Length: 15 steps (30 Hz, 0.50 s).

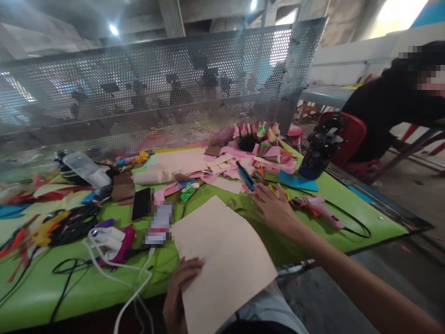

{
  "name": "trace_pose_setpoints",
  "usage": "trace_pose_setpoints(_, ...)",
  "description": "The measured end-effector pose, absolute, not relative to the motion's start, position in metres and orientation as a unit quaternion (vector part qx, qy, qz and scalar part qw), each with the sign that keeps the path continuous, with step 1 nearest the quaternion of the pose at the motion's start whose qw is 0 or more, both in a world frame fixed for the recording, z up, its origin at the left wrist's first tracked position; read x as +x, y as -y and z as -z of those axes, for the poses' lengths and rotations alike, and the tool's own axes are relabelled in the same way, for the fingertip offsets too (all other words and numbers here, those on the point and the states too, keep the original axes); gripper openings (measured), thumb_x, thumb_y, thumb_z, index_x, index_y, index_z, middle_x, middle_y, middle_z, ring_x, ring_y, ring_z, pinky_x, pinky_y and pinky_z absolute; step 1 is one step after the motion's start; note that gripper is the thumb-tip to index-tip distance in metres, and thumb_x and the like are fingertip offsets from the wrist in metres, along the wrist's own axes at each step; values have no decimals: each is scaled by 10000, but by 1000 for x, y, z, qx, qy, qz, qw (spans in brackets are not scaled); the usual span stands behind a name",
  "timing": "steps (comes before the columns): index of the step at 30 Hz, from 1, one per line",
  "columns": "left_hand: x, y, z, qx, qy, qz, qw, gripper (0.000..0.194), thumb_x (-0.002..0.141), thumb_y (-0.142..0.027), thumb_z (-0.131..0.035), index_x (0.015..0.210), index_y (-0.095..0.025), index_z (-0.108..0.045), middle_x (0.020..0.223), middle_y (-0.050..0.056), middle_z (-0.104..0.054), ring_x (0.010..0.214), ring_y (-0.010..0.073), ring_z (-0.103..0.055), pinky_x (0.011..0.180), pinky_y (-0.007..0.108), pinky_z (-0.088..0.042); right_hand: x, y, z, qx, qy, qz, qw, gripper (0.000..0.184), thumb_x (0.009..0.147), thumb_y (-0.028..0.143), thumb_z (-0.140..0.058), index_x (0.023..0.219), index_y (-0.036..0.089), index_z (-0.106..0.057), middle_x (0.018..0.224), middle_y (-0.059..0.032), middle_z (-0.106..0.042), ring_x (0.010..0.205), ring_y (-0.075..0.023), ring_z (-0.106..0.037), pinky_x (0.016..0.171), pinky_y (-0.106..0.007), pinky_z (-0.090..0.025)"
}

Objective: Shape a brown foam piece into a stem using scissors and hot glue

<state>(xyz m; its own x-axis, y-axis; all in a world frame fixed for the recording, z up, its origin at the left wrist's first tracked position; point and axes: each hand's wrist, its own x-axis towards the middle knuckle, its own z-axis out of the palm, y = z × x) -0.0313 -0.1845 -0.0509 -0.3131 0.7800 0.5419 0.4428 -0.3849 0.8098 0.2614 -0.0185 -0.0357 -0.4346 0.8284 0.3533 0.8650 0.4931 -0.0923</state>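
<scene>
A large cream sheet (225, 260) leans over my lap and the table's front edge. My left hand (186, 278) grips it by its left edge, thumb hidden behind. My right hand (271, 204) stretches over the green table, fingers spread and pointing away from me. Just past its fingertips lies a blue utility knife (245, 176). Beside those fingers, partly covered, is a yellow handle loop (281, 191), looking like scissors. A pink glue gun (325, 212) lies to the right of this hand, its cord curling away.
Pink and cream scraps (222, 167) litter the back, near small craft cones (259, 134). A dark bottle (320, 150) stands at right. Phones (142, 204), a charger strip (118, 243) and white cables occupy the left. A perforated metal screen (156, 93) rises behind; someone (392, 97) sits at right.
</scene>
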Motion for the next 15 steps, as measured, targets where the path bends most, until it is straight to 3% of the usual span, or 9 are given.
trace_pose_setpoints(3,-21,190,46,603,-509,-594,155,302,834,-476,-613,888,-224,-769,894,81,-780,886,280,-733,965,487,-545,275,24,32,-502,841,43,198,519,963,291,-474,1479,250,-435,1570,-127,-388,1445,-320,-370,1178,-636,-188)
trace_pose_setpoints(5,-19,193,44,608,-498,-602,143,308,834,-490,-606,885,-234,-770,889,76,-780,869,276,-733,946,472,-554,271,28,29,-458,867,9,198,525,972,252,-431,1496,274,-407,1567,-89,-405,1453,-274,-364,1187,-577,-235)
trace_pose_setpoints(8,-27,197,43,575,-538,-600,141,351,864,-506,-561,867,-228,-775,895,94,-781,904,286,-731,982,493,-529,251,25,25,-399,899,-40,177,514,963,218,-428,1475,264,-446,1526,-75,-474,1428,-249,-409,1179,-518,-294)
trace_pose_setpoints(10,-35,200,44,606,-527,-579,141,329,837,-516,-602,843,-239,-779,850,79,-785,837,271,-741,937,467,-559,233,16,21,-390,906,-50,157,514,940,205,-471,1454,188,-476,1498,-125,-502,1369,-268,-484,1158,-493,-335)
trace_pose_setpoints(12,-41,203,46,607,-533,-575,129,399,874,-542,-531,839,-235,-783,849,86,-787,826,262,-744,917,446,-570,218,5,17,-393,909,-50,132,487,925,179,-491,1409,130,-521,1467,-166,-527,1303,-294,-543,1112,-491,-384)
trace_pose_setpoints(15,-49,208,53,584,-563,-572,119,417,896,-533,-504,845,-230,-787,880,90,-790,852,256,-747,932,422,-565,207,-5,13,-354,928,-69,93,353,915,96,-465,1202,129,-669,1233,-138,-696,1126,-263,-641,984,-409,-479)
